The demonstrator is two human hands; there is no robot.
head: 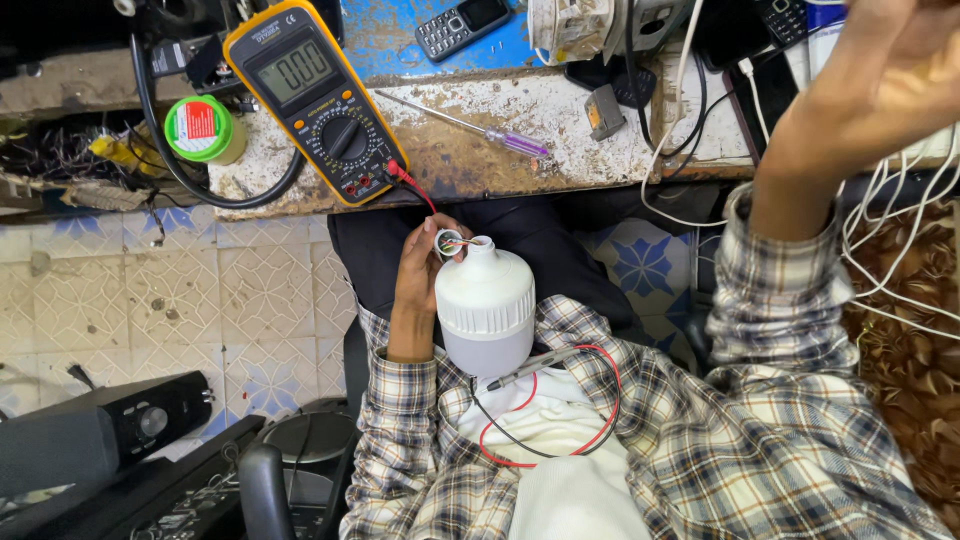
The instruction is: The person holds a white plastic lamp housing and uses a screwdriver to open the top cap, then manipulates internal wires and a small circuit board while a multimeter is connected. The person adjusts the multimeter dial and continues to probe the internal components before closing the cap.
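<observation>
My left hand (pixel 418 280) grips a large white bulb housing (pixel 485 305) against my lap, neck pointing toward the bench. A small metal base cap (pixel 448 241) hangs by thin wires at the neck, next to my fingers. My right hand (pixel 880 70) is raised high at the top right, close to the camera; its fingers are cut off by the frame edge. A red and a black test lead (pixel 545 420) with a probe lie across my lap. The yellow multimeter (pixel 315 95) rests on the worn bench.
On the bench (pixel 500 150) lie a purple-handled screwdriver (pixel 470 125), a green-lidded jar (pixel 205 128), a keypad phone (pixel 465 22) and white cables (pixel 900 200). A black speaker (pixel 100 430) and chair parts stand on the tiled floor at lower left.
</observation>
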